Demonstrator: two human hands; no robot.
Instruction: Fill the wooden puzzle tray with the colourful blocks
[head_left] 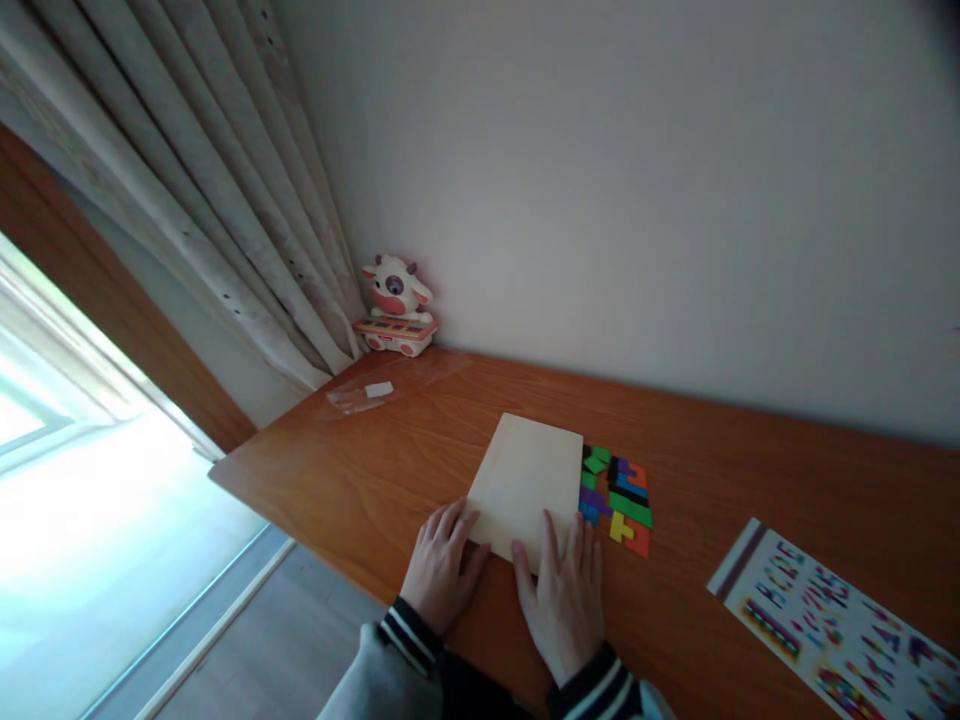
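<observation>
A plain pale wooden board (525, 480) lies flat on the brown table (405, 440). My left hand (442, 562) rests at the board's lower left corner, its fingers stretched along the edge and holding nothing. Spread over the lower right part of the board is my right hand (561, 590), fingers apart and pointing away from me. Several coloured puzzle pieces (630, 500), in green, blue, purple, orange, yellow and black, lie beside the board's right edge. Some of them touch or go under that edge; I cannot tell which.
A printed sheet (847, 630) with colourful shapes lies at the right front. Toward the back left are a clear plastic bag (352, 400) with a white label and a cow toy (397, 305) with a keyboard. A curtain (247, 200) hangs at the left, by the table's left edge.
</observation>
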